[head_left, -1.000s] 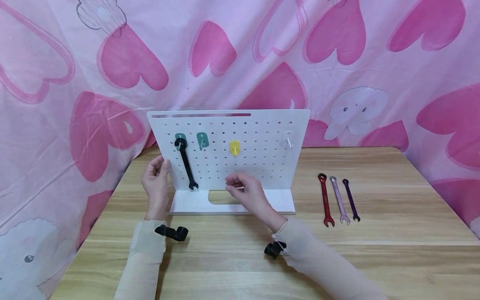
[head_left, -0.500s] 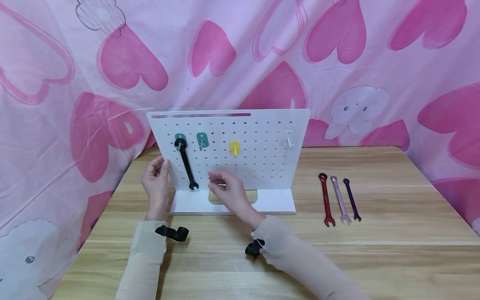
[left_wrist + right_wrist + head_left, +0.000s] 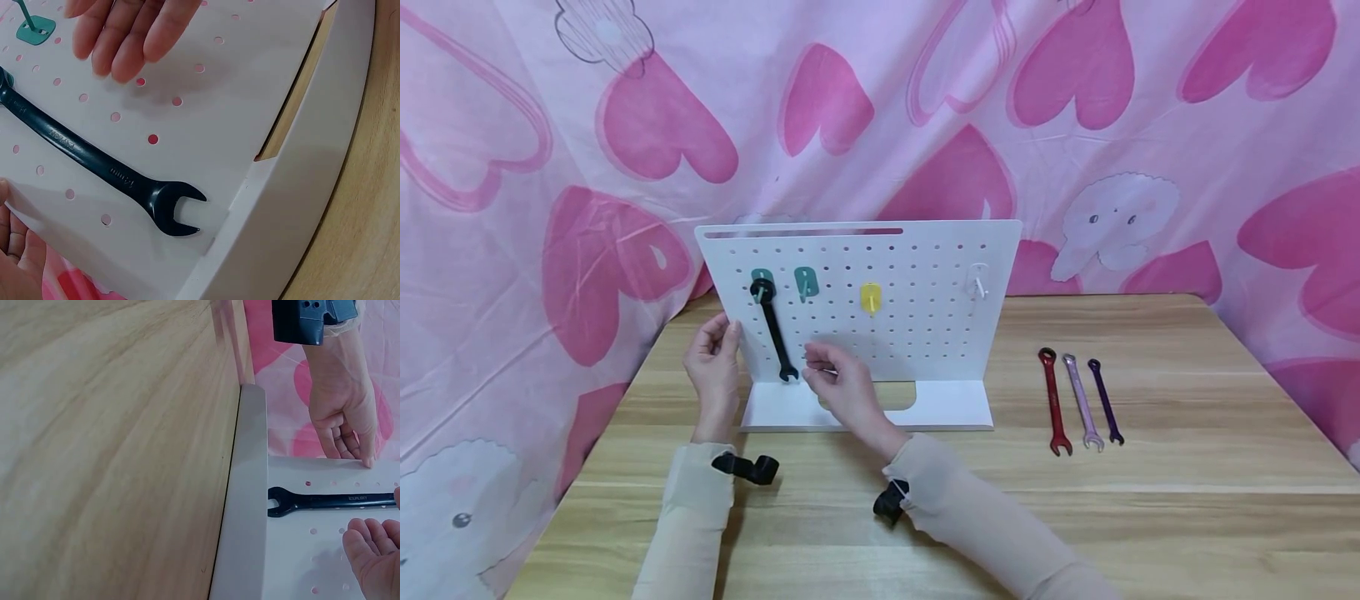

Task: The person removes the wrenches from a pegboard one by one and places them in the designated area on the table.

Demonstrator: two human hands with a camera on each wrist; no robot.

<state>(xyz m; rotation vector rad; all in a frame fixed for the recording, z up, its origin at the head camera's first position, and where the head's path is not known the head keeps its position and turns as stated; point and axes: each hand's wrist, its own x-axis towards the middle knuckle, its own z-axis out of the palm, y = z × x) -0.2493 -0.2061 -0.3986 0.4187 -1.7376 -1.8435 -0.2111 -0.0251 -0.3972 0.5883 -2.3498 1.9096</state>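
Observation:
My left hand [image 3: 713,367] pinches the left edge of a white pegboard [image 3: 925,333], thumb in front and fingers behind. A black combination wrench [image 3: 775,329] hangs by its ring end from a green hook [image 3: 762,275] at the board's upper left. Its open-ended jaw points down, just above the base, as the left wrist view shows. Just right of the wrench's lower half, my right hand [image 3: 842,383] is held before the board, fingers loosely bent and holding nothing. In the right wrist view that hand [image 3: 378,556] is apart from the wrench's jaw end.
A second green hook [image 3: 807,282], a yellow hook [image 3: 870,297] and a clear hook [image 3: 978,281] sit on the board. To its right lie a red wrench [image 3: 1054,404], a lilac wrench [image 3: 1082,404] and a dark purple wrench [image 3: 1106,402] on the wooden table [image 3: 1210,450].
My right hand has moved left along the front of the board, from below the yellow hook to beside the black wrench. The left hand stays on the board's edge.

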